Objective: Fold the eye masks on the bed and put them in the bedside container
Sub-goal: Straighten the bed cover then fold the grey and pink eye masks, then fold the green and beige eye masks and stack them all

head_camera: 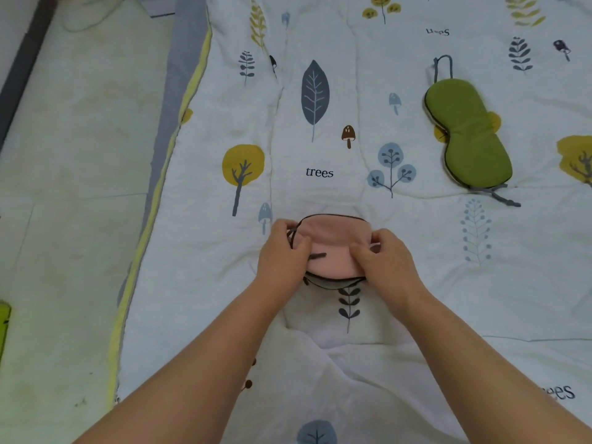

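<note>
Two bare forearms are extended forward from the lower edge of the view and converge over the bed quilt (198,283). The left hand (282,256) is laid palm down on the left end of the pink eye mask (333,243), with the wrist held low and the fingers curled inward. Its grip is pressed together on the mask's left edge, where the dark strap (293,233) is gathered under the fingers. The right hand (381,259) is set palm down on the mask's right end. Its grip is pinched closed on the pink fabric, thumb against forefinger. The pink eye mask is held between both hands, doubled over, so that a dark-trimmed edge is exposed at the top and another at the bottom. It is rested on the quilt just below the printed word "trees" (319,172). Further away and to the right, the green eye mask (467,133) is laid flat and unfolded on the quilt, well apart from both hands. The pale floor (70,155) is seen along the left side of the bed.
</note>
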`<state>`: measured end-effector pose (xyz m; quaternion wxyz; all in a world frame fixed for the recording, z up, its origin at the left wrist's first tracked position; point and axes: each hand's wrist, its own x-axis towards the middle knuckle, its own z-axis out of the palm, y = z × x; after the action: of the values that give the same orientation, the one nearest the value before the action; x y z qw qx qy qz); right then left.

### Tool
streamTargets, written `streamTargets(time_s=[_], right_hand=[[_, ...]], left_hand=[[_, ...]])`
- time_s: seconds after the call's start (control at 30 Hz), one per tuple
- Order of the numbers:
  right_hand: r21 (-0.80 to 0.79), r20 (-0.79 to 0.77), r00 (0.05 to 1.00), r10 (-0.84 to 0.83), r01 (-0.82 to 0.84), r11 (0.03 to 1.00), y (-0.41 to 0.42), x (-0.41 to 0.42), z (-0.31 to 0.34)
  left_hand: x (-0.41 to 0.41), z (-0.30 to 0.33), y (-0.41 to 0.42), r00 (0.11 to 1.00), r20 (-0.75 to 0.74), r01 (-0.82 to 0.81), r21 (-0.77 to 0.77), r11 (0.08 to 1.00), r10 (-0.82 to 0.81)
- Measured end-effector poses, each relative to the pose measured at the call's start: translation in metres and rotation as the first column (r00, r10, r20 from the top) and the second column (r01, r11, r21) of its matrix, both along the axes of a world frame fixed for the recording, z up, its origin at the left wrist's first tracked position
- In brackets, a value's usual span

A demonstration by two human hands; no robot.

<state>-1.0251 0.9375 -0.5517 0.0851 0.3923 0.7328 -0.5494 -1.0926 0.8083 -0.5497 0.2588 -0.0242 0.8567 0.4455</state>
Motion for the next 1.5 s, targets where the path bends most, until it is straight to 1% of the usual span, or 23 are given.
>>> streamTargets(time_s=[0.07, 0.13, 0.2, 0.33, 0.47, 0.53, 0.57, 0.63, 0.7, 0.77, 0.87, 0.93, 1.0, 1.03, 1.1, 1.17, 1.2, 1.27, 1.4, 1.47, 1.5], right_hand=[[-0.014, -0.072, 0.997, 0.001, -0.002, 1.000, -0.001, -0.016, 0.006], [-0.014, -0.128, 0.991, 0.026, -0.028, 0.999, -0.004, -0.037, 0.010], [-0.006, -0.168, 0.984, 0.063, -0.065, 0.998, -0.009, -0.061, 0.010], [0.040, -0.201, 0.972, 0.118, -0.112, 0.993, -0.028, -0.106, -0.002], [0.121, -0.169, 0.973, 0.156, -0.137, 0.983, -0.040, -0.126, -0.017], [0.201, -0.106, 0.975, 0.195, -0.171, 0.965, -0.046, -0.132, -0.024], [0.231, -0.076, 0.976, 0.204, -0.182, 0.956, -0.048, -0.133, -0.027], [0.264, -0.043, 0.977, 0.210, -0.192, 0.945, -0.050, -0.135, -0.031], [0.271, -0.031, 0.977, 0.212, -0.196, 0.942, -0.050, -0.136, -0.031], [0.263, -0.026, 0.977, 0.211, -0.197, 0.944, -0.049, -0.136, -0.029], [0.229, -0.012, 0.980, 0.198, -0.190, 0.955, -0.046, -0.132, -0.022], [0.207, -0.005, 0.984, 0.178, -0.174, 0.963, -0.043, -0.127, -0.018], [0.205, -0.002, 0.986, 0.166, -0.162, 0.965, -0.040, -0.119, -0.012], [0.212, -0.001, 0.986, 0.167, -0.163, 0.964, -0.039, -0.113, -0.009], [0.246, -0.006, 0.982, 0.191, -0.184, 0.952, -0.036, -0.102, -0.002], [0.284, -0.012, 0.974, 0.228, -0.215, 0.934, -0.032, -0.092, 0.004], [0.300, -0.009, 0.969, 0.248, -0.233, 0.925, -0.030, -0.087, 0.008], [0.327, 0.005, 0.958, 0.287, -0.273, 0.904, -0.023, -0.076, 0.016], [0.372, 0.059, 0.944, 0.326, -0.324, 0.870, -0.004, -0.056, 0.033], [0.391, 0.094, 0.943, 0.320, -0.331, 0.859, 0.008, -0.046, 0.041], [0.397, 0.109, 0.944, 0.313, -0.330, 0.856, 0.015, -0.041, 0.046]], left_hand=[[-0.008, 0.003, -0.005, 0.996, -0.075, -0.050, 0.053, 0.997, 0.054], [-0.022, 0.004, -0.011, 0.985, -0.148, -0.083, 0.065, 0.994, 0.092], [-0.041, 0.005, -0.019, 0.973, -0.188, -0.124, 0.077, 0.989, 0.136], [-0.080, -0.002, -0.039, 0.948, -0.269, -0.169, 0.032, 0.985, 0.171], [-0.098, -0.008, -0.047, 0.954, -0.260, -0.162, -0.020, 0.987, 0.152], [-0.103, -0.016, -0.052, 0.965, -0.244, -0.124, -0.109, 0.986, 0.094], [-0.105, -0.020, -0.054, 0.970, -0.240, -0.080, -0.179, 0.981, 0.036], [-0.107, -0.027, -0.058, 0.968, -0.237, 0.008, -0.317, 0.949, -0.088], [-0.108, -0.027, -0.060, 0.958, -0.234, 0.061, -0.401, 0.914, -0.167], [-0.108, -0.023, -0.062, 0.945, -0.234, 0.110, -0.429, 0.897, -0.227], [-0.108, -0.012, -0.067, 0.929, -0.212, 0.204, -0.395, 0.896, -0.305], [-0.107, -0.004, -0.073, 0.930, -0.183, 0.231, -0.384, 0.894, -0.319], [-0.108, 0.002, -0.077, 0.938, -0.169, 0.203, -0.438, 0.876, -0.302], [-0.108, 0.005, -0.078, 0.943, -0.185, 0.161, -0.477, 0.864, -0.278], [-0.108, 0.014, -0.075, 0.933, -0.284, 0.044, -0.519, 0.854, -0.221], [-0.105, 0.026, -0.066, 0.903, -0.385, -0.021, -0.483, 0.875, -0.190], [-0.102, 0.032, -0.059, 0.893, -0.405, -0.011, -0.457, 0.889, -0.197], [-0.094, 0.043, -0.041, 0.887, -0.383, 0.077, -0.430, 0.900, -0.258], [-0.076, 0.060, -0.006, 0.846, -0.301, 0.298, -0.417, 0.859, -0.440], [-0.070, 0.067, 0.010, 0.815, -0.290, 0.373, -0.401, 0.837, -0.502], [-0.068, 0.069, 0.017, 0.798, -0.274, 0.402, -0.422, 0.813, -0.537]])
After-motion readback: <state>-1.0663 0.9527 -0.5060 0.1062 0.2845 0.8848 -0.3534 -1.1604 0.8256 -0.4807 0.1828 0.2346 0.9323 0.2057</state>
